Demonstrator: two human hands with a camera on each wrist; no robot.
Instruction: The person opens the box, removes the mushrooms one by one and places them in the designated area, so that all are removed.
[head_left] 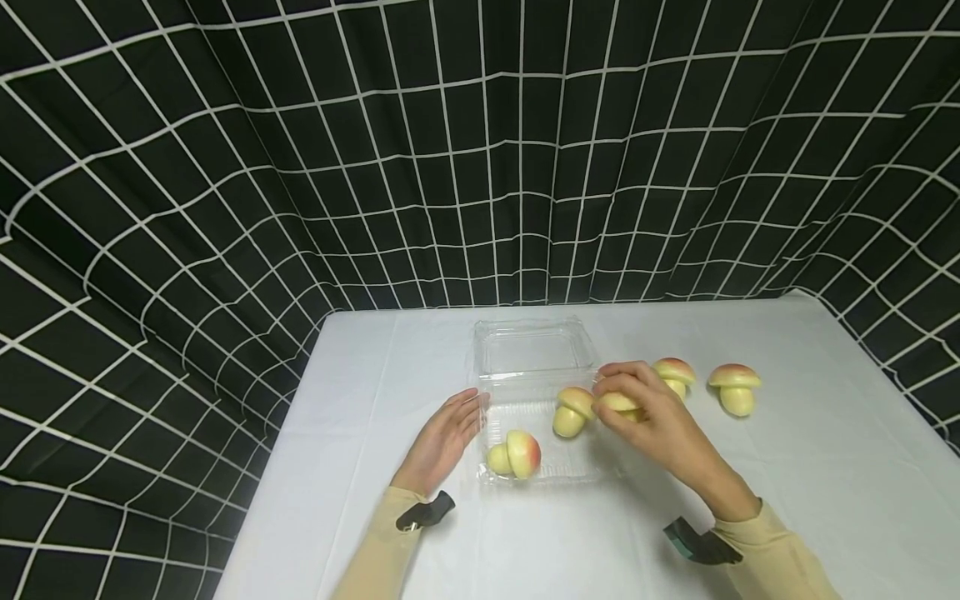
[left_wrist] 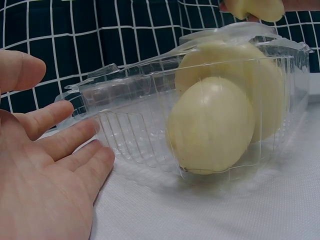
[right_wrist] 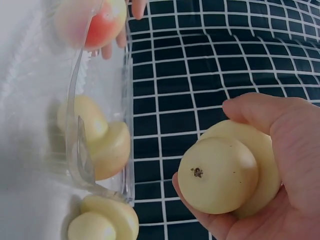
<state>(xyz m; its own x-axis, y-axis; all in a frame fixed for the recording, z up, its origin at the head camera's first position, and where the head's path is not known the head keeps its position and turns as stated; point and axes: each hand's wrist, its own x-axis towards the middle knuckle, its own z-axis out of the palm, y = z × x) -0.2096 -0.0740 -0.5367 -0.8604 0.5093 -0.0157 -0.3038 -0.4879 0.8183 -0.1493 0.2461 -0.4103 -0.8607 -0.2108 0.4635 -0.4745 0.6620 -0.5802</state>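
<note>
My right hand (head_left: 648, 417) grips a toy mushroom (right_wrist: 220, 175) by its cap, above the right side of a clear plastic clamshell box (head_left: 551, 479). Its pale round stem faces the camera in the right wrist view. Inside the box, one mushroom (head_left: 513, 455) lies on its side at the near left, its cap blushed red. A second mushroom (head_left: 570, 417) sits in the right half. My left hand (head_left: 442, 437) is beside the box's left wall, fingers extended and fingertips right at the plastic (left_wrist: 125, 135).
Right of the box, a mushroom (head_left: 675, 372) stands partly behind my right hand, and another mushroom (head_left: 736, 390) stands farther right. The box's lid (head_left: 534, 350) lies folded back toward the far edge of the white table (head_left: 360, 375). Black grid-patterned curtain (head_left: 450, 167) surrounds the table.
</note>
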